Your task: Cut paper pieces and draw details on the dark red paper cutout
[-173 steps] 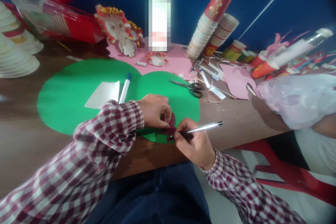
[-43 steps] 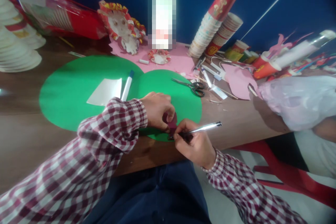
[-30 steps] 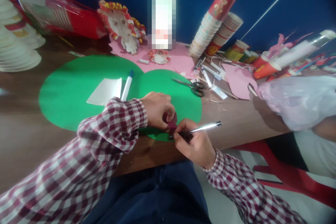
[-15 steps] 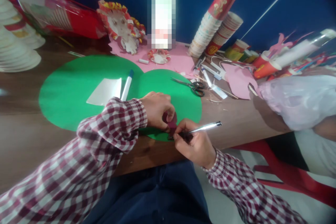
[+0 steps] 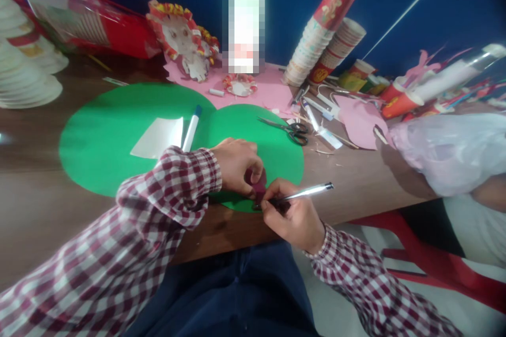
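Observation:
My left hand is closed, its fingers pinching a small dark red paper piece down on the smaller green paper circle near the table's front edge. My right hand is closed round a silver pen, whose tip rests on the red piece. The pen's far end points right. Both sleeves are red and white check.
A larger green circle carries a white slip and a blue-capped marker. Black scissors lie right of my hands. Stacked paper cups, pink paper, paper-plate crafts and a plastic bag crowd the back and right.
Almost nothing differs: both hands stay on the red piece, with only slight shifts of the fingers and the pen. The view sits a little lower than several seconds ago.

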{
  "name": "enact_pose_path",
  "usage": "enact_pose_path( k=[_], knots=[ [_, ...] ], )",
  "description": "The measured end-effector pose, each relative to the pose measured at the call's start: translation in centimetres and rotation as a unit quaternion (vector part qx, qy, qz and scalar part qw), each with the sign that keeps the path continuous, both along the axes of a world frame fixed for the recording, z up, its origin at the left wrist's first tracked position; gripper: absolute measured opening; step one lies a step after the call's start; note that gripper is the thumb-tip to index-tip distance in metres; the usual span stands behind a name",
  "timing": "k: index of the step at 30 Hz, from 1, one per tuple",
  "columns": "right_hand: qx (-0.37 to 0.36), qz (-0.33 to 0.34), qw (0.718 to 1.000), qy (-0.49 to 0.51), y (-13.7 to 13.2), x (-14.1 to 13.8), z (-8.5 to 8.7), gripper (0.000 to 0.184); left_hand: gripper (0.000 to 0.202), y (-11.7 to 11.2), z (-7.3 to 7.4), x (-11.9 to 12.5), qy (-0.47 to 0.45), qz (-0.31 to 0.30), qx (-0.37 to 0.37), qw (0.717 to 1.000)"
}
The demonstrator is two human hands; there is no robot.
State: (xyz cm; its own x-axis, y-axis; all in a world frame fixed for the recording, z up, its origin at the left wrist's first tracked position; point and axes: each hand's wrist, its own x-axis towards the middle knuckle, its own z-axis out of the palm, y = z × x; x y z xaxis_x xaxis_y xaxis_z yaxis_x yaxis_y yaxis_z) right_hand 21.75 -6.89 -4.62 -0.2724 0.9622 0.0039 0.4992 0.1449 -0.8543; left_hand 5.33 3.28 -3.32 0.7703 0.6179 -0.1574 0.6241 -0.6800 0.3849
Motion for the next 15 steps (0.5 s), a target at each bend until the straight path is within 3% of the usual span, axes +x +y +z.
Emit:
enact_pose_path(
  k=[15],
  knots=[
    [-0.008,0.000,1.000,0.011,-0.05,0.00,-0.02,0.007,0.027,-0.01,0.09,0.01,0.004,0.001,-0.007,1.000]
  ],
)
